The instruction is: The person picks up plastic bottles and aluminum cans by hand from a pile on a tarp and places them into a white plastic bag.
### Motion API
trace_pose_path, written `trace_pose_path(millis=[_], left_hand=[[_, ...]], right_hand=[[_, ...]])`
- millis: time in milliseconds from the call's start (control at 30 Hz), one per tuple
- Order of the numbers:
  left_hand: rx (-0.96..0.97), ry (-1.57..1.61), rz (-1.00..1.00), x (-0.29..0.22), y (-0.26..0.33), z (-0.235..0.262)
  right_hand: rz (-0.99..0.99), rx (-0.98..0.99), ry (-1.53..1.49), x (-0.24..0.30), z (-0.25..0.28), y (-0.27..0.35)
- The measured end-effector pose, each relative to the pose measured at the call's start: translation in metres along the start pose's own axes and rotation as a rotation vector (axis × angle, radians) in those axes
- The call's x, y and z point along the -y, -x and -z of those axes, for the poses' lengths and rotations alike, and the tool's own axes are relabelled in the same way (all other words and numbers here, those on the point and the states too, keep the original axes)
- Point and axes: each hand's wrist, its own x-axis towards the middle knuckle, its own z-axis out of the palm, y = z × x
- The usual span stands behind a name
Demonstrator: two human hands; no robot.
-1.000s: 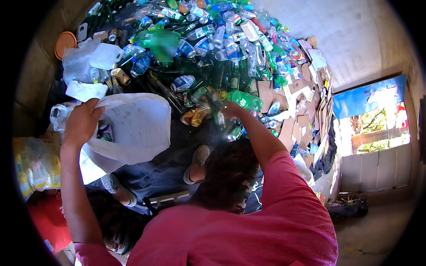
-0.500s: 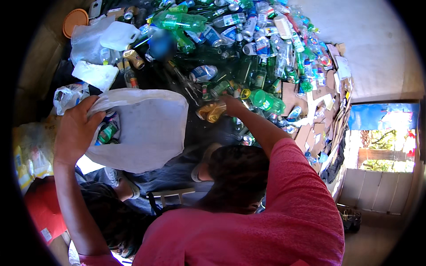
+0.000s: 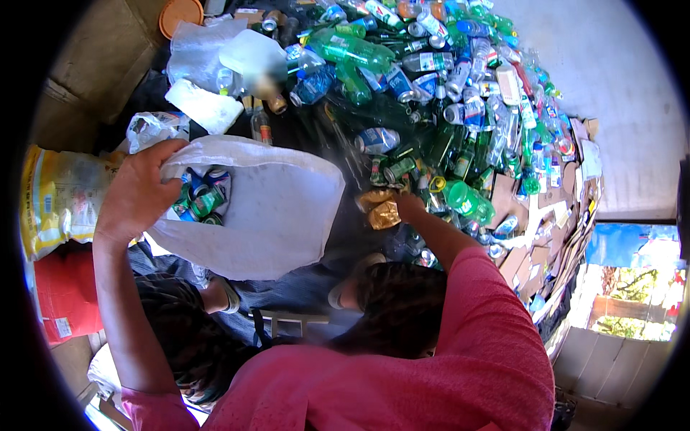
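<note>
My left hand point(image 3: 136, 188) grips the rim of a white sack point(image 3: 284, 215), thumb inside and fingers outside, so its mouth gapes toward me. Several crushed cans point(image 3: 207, 198), green and blue, lie inside at its left. Right of the sack, my right hand point(image 3: 411, 208) has its fingers closed on a crumpled gold can point(image 3: 384, 214), low over the dark ground at the edge of the heap. My fingertips are partly hidden there. A green plastic bottle point(image 3: 468, 201) with a yellow ring lies just right of this hand, and a green can point(image 3: 399, 169) sits beyond it.
A heap of bottles and cans point(image 3: 431, 86) fills the far side. Flattened cardboard point(image 3: 514, 255) lines its right edge. White foam point(image 3: 205, 106) and an orange lid point(image 3: 181, 16) lie at far left. A yellow bag point(image 3: 61, 201) and red bag point(image 3: 68, 294) stand by my left arm.
The view has swung, carrying the heap and sack rightward in the picture. The gold can has turned a little in my right hand. My left hand keeps its hold on the sack rim.
</note>
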Motion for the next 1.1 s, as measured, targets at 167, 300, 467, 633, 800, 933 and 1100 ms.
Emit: trace_pose_path(millis=[167,300,467,633,800,933,1100], left_hand=[[-0.010,0.025,-0.059,0.021,0.010,0.013],[-0.030,0.104,-0.094,0.029,0.019,0.026],[-0.061,0.161,-0.167,0.038,0.011,0.022],[-0.196,0.021,-0.224,0.022,0.001,-0.013],[-0.128,-0.040,-0.210,-0.003,0.009,-0.040],[-0.118,-0.049,-0.239,-0.014,0.008,-0.049],[-0.033,-0.067,-0.237,-0.017,0.010,-0.052]], right_hand=[[0.012,0.042,0.075,-0.001,-0.027,-0.001],[-0.066,0.172,0.030,0.003,-0.012,-0.002],[-0.036,0.032,-0.160,-0.036,0.044,-0.014],[-0.031,-0.162,-0.522,-0.021,0.153,0.062],[-0.096,-0.246,-0.701,0.038,0.251,0.175],[0.004,-0.322,-0.784,0.101,0.252,0.231],[0.128,-0.312,-0.609,0.202,0.254,0.232]])
